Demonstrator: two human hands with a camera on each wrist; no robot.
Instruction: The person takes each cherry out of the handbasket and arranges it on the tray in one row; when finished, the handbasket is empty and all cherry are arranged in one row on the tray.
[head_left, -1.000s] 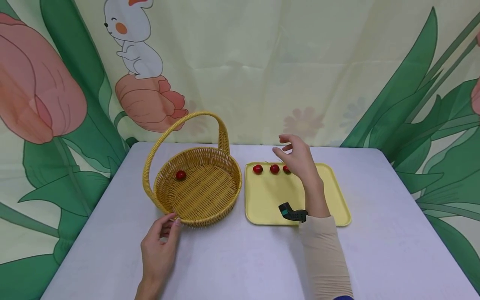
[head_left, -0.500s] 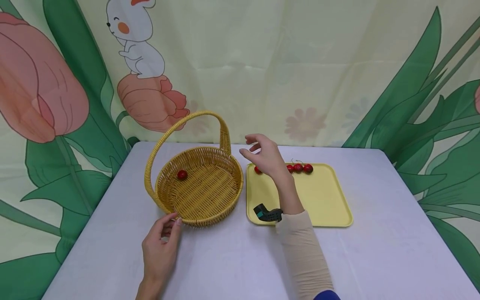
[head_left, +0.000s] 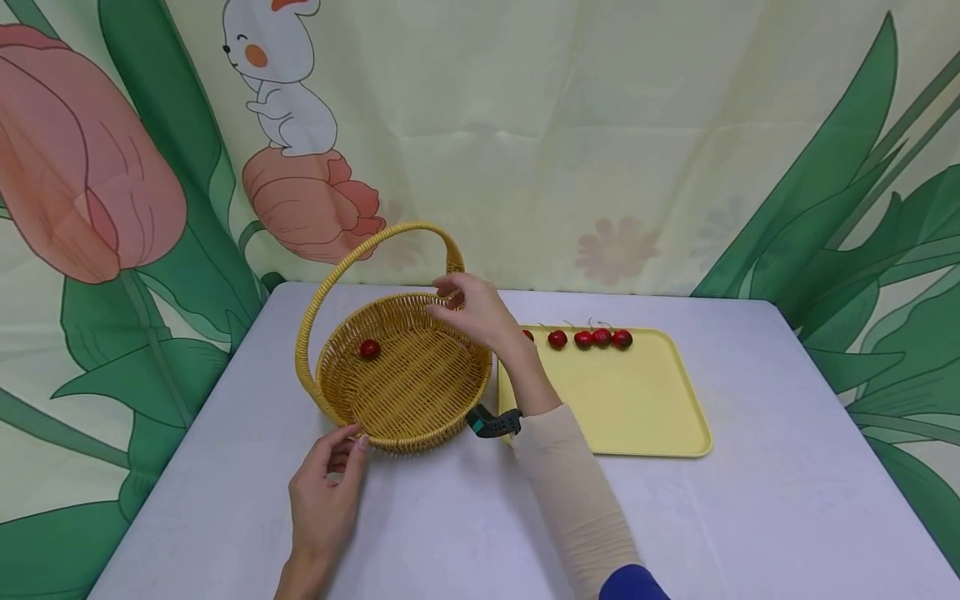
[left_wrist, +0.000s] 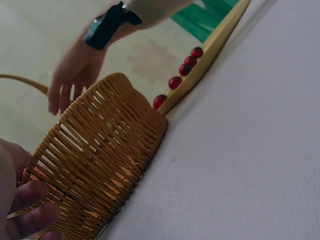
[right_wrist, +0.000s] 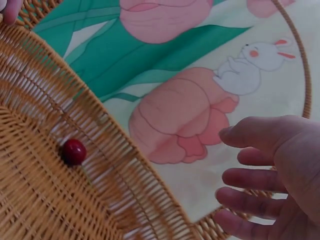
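A round wicker basket (head_left: 408,433) with a tall arched handle stands left of centre, one dark red cherry (head_left: 370,349) inside it near its left wall. My left hand (head_left: 326,496) holds the basket's near rim between thumb and fingers; the left wrist view shows the fingers (left_wrist: 37,215) against its woven side. My right hand (head_left: 476,312) hovers over the basket's back right rim, below the handle's right end. Its fingers are loosely bent and apart from the thumb, and the right wrist view shows nothing between them. Several cherries (head_left: 583,339) lie along the tray's back edge.
The yellow tray (head_left: 637,400) lies right of the basket, its left part hidden by the right forearm. A white cloth (head_left: 757,467) covers the table. Behind it hangs a printed curtain (head_left: 517,167) with a rabbit and tulips.
My right hand has moved left from above the tray's cherries to over the basket's right side. The left hand stays at the rim; the head view has shifted slightly.
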